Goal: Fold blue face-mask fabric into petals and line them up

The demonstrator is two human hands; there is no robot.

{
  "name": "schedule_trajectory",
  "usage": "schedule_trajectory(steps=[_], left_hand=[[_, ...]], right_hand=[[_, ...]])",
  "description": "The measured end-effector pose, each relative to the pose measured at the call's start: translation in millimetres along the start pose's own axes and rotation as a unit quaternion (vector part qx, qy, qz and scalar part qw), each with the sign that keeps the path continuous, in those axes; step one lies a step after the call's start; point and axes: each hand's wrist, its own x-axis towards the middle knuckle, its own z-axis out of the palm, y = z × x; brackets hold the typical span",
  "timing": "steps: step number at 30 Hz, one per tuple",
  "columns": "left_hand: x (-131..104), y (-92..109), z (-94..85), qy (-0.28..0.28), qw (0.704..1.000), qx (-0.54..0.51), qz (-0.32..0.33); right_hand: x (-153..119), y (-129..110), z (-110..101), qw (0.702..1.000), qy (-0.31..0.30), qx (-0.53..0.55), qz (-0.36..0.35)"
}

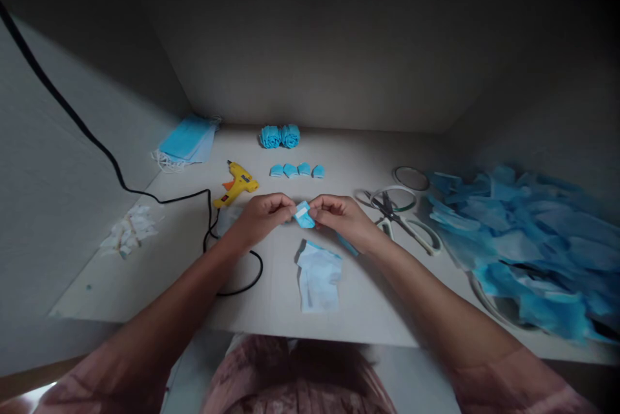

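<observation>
Between my hands, above the middle of the white surface, is a small folded piece of blue mask fabric [305, 215] with a white strip across its top. My left hand [268, 217] pinches its left edge between thumb and fingertips. At its right edge, my right hand [341, 219] holds it in a similar pinch. Just below lies a larger pale blue cut piece of fabric [320, 278]. Beyond my hands sits a row of several small folded blue pieces [297, 171], and behind them stand two rolled blue fabric rosettes [280, 136].
A yellow glue gun [237, 184] with a black cord [162, 199] lies left, near stacked face masks [186, 139] and white scraps [130, 230]. To the right are scissors [409, 223], rings [411, 178] and a large heap of blue fabric pieces [527, 239]. Walls enclose the sides and back.
</observation>
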Motion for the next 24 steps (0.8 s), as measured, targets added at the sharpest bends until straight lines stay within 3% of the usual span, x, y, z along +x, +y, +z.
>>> schedule_trajectory(steps=[11,15,18,21,24], left_hand=[[2,-6,-0.4,-0.001,0.993,-0.118,-0.01],[-2,1,0.7,0.085,0.996,0.005,0.03],[-8,8,4.7,0.155,0.971,0.142,0.11],[-12,10,9.7,0.151,0.945,0.222,0.186],[-11,6,13.0,0.141,0.927,0.273,0.216]], right_hand=[[-1,0,3,0.999,0.037,0.01,-0.013],[0,0,4,0.998,0.055,-0.003,-0.017],[0,1,6,0.995,0.084,-0.03,-0.046],[0,2,10,0.988,0.116,-0.062,-0.075],[-2,2,13,0.981,0.135,-0.102,-0.09]])
